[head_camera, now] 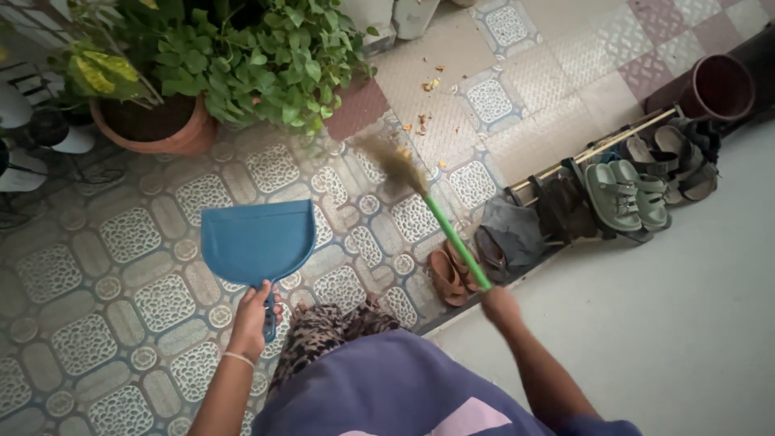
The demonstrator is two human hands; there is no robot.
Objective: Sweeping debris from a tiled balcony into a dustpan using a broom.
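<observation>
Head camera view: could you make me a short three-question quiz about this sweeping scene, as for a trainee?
1. True or false: the left hand holds the blue plastic dustpan.
2. What colour is the handle of the straw-bristled broom in the right hand?
3. The brown leather sandals lie: A) beside the broom handle, B) inside the terracotta plant pot.

Key: 1 true; 2 green; 3 A.

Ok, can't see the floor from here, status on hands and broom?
Left hand grips blue dustpan. Right hand grips green-handled broom, bristles blurred. Crumbs on tiles ahead; sandals beside broom.
</observation>
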